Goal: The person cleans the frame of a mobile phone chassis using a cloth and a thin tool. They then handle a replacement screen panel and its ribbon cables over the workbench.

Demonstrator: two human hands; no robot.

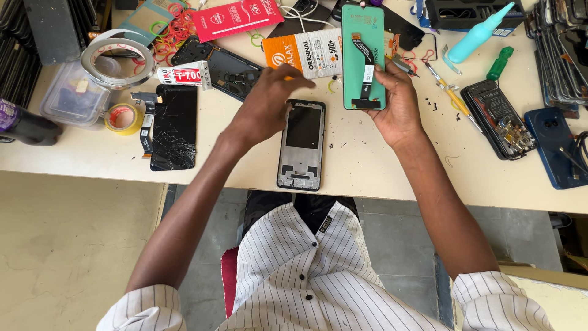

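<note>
Right hand (398,101) has its fingers curled around the lower end of a green-backed phone screen panel (363,55), thumb on the left edge, holding it upright off the table with its black ribbon cable facing the camera. Left hand (266,101) is loosely curled, knuckles up, fingertips around something small and yellow-orange. Honestly can't tell what it is or how tight the grip is. It hovers just over the top end of a bare phone frame (301,145) lying flat on the white table (367,165), dead centre.

From that frame: at 9 o'clock there's a cracked black screen (174,125), and further out a small yellow tape roll (123,117). At 10 o'clock a glue tube (184,75), with a big silver tape roll (118,61) beyond it on a clear plastic box (70,98). At 12, an orange and white packet (303,54). At 3 o'clock an opened phone (499,119) with its insides showing, and a blue phone (558,147) past that. A teal squeeze bottle (481,32) and green-handled screwdriver (499,62) sit up at 2.
</note>
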